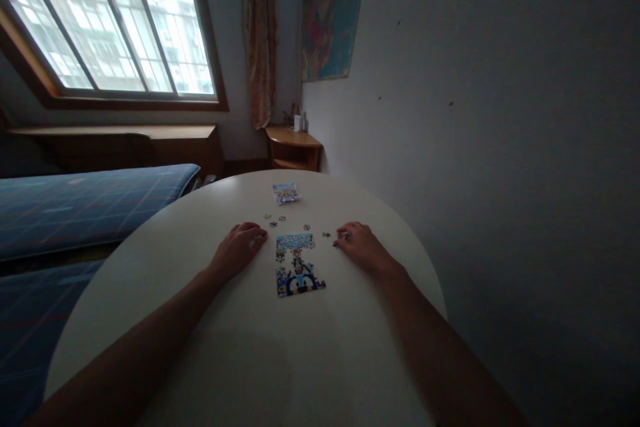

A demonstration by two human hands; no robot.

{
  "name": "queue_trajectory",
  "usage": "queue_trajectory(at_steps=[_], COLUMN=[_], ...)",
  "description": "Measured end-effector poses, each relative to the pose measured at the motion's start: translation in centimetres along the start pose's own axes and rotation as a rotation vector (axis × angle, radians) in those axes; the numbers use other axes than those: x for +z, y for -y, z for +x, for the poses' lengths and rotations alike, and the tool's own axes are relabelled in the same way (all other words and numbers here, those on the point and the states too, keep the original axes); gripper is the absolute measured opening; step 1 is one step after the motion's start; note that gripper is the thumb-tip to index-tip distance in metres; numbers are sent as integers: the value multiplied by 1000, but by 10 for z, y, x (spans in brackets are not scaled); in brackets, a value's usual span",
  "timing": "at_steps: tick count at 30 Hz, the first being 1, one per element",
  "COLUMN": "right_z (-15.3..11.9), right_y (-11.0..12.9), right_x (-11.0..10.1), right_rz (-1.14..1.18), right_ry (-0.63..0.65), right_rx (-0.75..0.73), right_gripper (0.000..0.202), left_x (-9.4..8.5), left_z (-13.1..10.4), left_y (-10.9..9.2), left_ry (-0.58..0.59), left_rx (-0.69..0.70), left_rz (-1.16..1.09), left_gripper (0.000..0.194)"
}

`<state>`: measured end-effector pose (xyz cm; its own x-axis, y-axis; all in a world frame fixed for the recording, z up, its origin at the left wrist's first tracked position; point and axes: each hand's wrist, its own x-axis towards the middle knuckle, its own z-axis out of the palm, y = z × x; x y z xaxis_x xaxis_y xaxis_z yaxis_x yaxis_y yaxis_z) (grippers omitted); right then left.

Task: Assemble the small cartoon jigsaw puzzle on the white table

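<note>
A partly assembled jigsaw puzzle (300, 280) lies flat on the white round table (240, 360), with a gap in its middle part and on the right. My left hand (243, 248) rests to its left, fingers loosely bent and a little apart; small pale spots show by the fingertips, too small to tell. On the other side, my right hand (365, 248) has its fingers curled around several small puzzle pieces (345, 236) at the tabletop. Between the hands and beyond the puzzle lie more loose pieces, among them one piece (327, 235) near my right fingertips and another piece (307, 227).
Farther back on the table lies a small printed picture sheet or packet (286, 193). A blue plaid mattress (95, 203) stands left of the table, and a pale wall (500, 180) rises on the right. A wooden corner shelf (294, 138) is behind, near the window (115, 20).
</note>
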<state>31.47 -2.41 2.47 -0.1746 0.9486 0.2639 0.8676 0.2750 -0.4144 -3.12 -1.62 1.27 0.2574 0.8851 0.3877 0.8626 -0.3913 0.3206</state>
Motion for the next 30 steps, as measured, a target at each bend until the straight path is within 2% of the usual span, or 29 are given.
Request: queue_trajectory(at_steps=[6,11,17,24,28,30], right_z=[2,2,0,0,1,0], right_y=[-1,0,3,4,10,17], right_x=[3,1,-1,-2,-8,-13], right_rz=[-18,-22,-22,-19,9,32], right_ry=[11,15,14,7,-14,2], right_rx=[-15,-10,-17,-31,-59,-76], right_gripper=[30,30,31,29,23,18], left_x=[2,2,9,10,8,7], left_z=[14,40,65,53,38,28], left_y=[-10,-20,-21,-29,-49,-64], left_ry=[13,62,104,50,-14,-7], left_rx=[18,-122,-224,-190,-134,-78], left_rz=[54,138,113,-35,-305,-414], left_gripper=[36,36,21,15,12,10])
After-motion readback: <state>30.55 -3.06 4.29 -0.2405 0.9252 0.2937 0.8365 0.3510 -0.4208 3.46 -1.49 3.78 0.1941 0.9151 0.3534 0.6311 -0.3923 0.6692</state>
